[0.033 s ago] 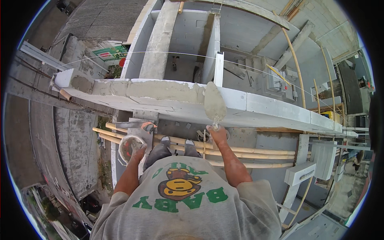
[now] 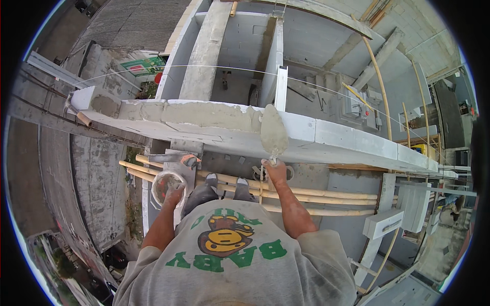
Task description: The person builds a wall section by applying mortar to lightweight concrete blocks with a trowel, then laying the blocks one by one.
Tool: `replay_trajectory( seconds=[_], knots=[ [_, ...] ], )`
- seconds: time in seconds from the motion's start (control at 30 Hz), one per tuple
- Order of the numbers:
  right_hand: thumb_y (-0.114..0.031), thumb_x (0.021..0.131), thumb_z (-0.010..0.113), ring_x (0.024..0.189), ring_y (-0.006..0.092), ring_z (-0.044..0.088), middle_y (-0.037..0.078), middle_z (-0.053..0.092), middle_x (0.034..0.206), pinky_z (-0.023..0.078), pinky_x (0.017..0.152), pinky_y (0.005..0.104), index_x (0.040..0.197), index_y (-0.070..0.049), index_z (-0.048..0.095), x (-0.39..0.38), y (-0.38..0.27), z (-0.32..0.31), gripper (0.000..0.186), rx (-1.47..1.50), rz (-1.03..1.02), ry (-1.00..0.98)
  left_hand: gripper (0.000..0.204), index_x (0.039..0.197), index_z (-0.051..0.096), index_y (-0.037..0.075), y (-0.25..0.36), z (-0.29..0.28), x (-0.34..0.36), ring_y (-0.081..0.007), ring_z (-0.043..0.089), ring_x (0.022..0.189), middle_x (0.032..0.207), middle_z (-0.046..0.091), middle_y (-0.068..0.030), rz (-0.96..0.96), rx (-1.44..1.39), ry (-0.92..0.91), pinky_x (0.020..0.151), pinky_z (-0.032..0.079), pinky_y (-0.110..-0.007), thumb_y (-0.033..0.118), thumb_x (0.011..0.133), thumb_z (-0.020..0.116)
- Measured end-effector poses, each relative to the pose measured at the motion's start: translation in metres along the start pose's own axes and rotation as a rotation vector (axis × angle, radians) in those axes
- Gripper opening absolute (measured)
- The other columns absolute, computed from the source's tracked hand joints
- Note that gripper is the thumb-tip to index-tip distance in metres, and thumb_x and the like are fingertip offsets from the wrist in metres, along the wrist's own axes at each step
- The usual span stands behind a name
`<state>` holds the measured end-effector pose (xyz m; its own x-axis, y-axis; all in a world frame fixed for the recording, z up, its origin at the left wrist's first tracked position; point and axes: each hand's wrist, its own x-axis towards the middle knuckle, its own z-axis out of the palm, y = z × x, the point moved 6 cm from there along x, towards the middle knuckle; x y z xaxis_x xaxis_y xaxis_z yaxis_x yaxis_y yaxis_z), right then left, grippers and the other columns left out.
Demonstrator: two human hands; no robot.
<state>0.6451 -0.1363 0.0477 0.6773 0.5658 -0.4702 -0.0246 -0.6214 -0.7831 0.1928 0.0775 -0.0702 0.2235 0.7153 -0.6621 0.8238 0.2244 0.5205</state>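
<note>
My right hand (image 2: 276,172) is closed round the handle of a trowel (image 2: 274,131). Its leaf-shaped blade, coated in grey mortar, points away from me over the top edge of a white block wall (image 2: 352,136). Left of the blade, a layer of wet mortar (image 2: 212,117) covers the wall top; to the right the blocks are bare white. Low on the left, my left hand (image 2: 176,195) grips the near right rim of a round whitish bucket (image 2: 162,176), which is smeared inside with mortar. Its fingertips are partly hidden.
A thin white string (image 2: 214,66) stretches across above the wall. Bamboo poles (image 2: 316,196) run beneath me, by my feet. Beyond the wall are lower rooms with a concrete beam (image 2: 206,51) and an upright white metal channel (image 2: 280,87). Loose blocks (image 2: 383,223) lie right.
</note>
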Motion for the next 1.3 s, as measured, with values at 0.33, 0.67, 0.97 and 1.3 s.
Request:
replay_trajectory(
  seconds=[0.33,0.67,0.97,1.3],
  knots=[
    [-0.031,0.070,0.064,0.081,0.0417,0.063,0.025,0.065,0.079,0.051,0.073,0.0456,0.085,0.001,0.067,0.026,0.050,0.037,0.035,-0.121,0.027,0.164,0.046,0.108,0.065,0.001,0.093,-0.056,-0.091,-0.0262,0.062,0.093,0.098,0.067,-0.0163,-0.008,0.288,0.000,0.083,0.045,-0.036,0.041,0.089,0.052],
    [-0.034,0.069,0.066,0.088,0.0412,0.062,0.021,0.066,0.087,0.049,0.077,0.0487,0.099,-0.007,0.065,-0.087,0.129,-0.020,0.040,-0.381,0.118,0.067,0.047,0.110,0.064,0.003,0.130,0.016,-0.054,-0.0334,0.059,0.105,0.106,0.064,-0.0198,0.116,0.257,-0.133,0.092,0.041,-0.038,0.042,0.089,0.052],
    [-0.021,0.073,0.068,0.085,0.0426,0.061,0.023,0.062,0.085,0.048,0.072,0.0483,0.106,-0.003,0.052,-0.080,-0.004,-0.083,0.041,-0.370,-0.175,0.353,0.047,0.111,0.063,0.003,0.161,0.034,-0.020,-0.0324,0.059,0.106,0.108,0.064,-0.0202,0.203,0.309,-0.226,0.092,0.042,-0.037,0.042,0.088,0.051],
    [-0.009,0.077,0.060,0.085,0.0397,0.065,0.024,0.064,0.089,0.051,0.077,0.0471,0.111,0.004,0.041,-0.041,-0.065,-0.002,0.041,-0.717,0.090,0.157,0.047,0.110,0.064,0.005,0.127,0.006,0.007,-0.0353,0.057,0.108,0.110,0.063,-0.0200,0.237,0.360,-0.238,0.093,0.042,-0.040,0.045,0.087,0.053]
  ],
)
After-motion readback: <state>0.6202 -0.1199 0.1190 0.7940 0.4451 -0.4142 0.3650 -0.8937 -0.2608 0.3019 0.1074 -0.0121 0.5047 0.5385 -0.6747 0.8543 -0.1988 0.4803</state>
